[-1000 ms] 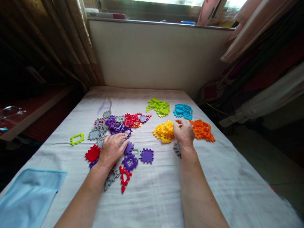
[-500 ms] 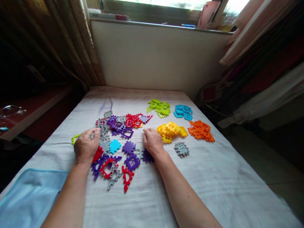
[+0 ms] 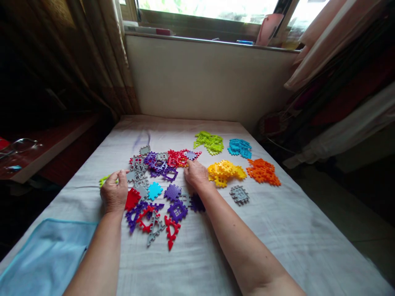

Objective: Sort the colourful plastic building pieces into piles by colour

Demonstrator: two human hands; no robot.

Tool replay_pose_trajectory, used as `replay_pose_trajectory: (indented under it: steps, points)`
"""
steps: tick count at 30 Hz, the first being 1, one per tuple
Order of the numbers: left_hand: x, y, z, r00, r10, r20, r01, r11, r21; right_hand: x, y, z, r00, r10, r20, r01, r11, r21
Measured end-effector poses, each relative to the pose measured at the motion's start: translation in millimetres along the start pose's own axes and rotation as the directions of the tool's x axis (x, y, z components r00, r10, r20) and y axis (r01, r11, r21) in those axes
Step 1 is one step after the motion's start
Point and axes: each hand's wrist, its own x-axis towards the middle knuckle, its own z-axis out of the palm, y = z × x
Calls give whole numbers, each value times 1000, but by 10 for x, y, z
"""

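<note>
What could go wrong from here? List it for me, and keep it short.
The right hand is right beside the yellow pile, so it might knock pieces loose. That pile nearly meets the orange pile, so a nudge could mix the colors. The left hand partly hides a lime-green piece, which might get dragged or overlooked.

Scattered pieces (image 3: 177, 210) lie on the sheet (image 3: 197, 263), left of the heaps (image 3: 225, 172); behind, a windowsill (image 3: 197, 38) holds perhaps a jug (image 3: 268, 31).

Blue cloth (image 3: 46, 255) at near left, brown curtain (image 3: 103, 61) (in folds) beside the window (image 3: 210, 9).
</note>
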Motion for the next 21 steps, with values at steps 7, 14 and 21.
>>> replay_pose_trajectory:
  steps: [7, 14, 21]
  points:
    - [14, -34, 5, 996, -79, 45, 81, 995, -56, 93, 21, -13, 999, -4, 37, 5, 1000, -12]
    - [22, -58, 22, 993, -108, 46, 111, 990, -82, -67, -29, -212, 993, -101, 61, 106, 990, -88]
    - [20, -66, 13, 989, -136, 65, 144, 980, -137, -522, 155, -440, 977, -214, -9, 214, 977, -24]
